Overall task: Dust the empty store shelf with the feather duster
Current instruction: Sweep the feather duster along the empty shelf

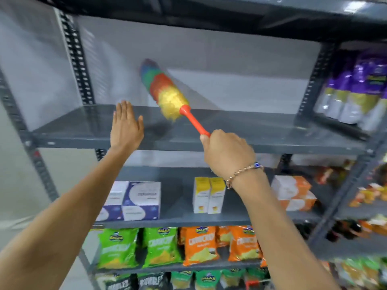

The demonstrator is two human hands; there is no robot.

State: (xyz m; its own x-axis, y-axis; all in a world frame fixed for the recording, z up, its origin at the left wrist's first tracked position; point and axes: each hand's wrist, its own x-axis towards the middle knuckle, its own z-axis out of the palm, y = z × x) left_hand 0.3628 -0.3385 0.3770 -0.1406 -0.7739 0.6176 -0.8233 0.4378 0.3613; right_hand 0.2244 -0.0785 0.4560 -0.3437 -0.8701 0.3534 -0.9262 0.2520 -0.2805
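The grey metal shelf at chest height is bare. My right hand grips the orange handle of a feather duster. Its rainbow head, yellow, orange, green and blue, points up and to the left over the shelf's middle and looks blurred. The yellow end hangs just above the shelf board. My left hand rests flat on the shelf to the left of the duster, fingers stretched out and holding nothing.
Black slotted uprights frame the bay. White and purple boxes, yellow cartons and orange boxes fill the shelf below. Green and orange snack bags sit lower. Purple packets stand in the right bay.
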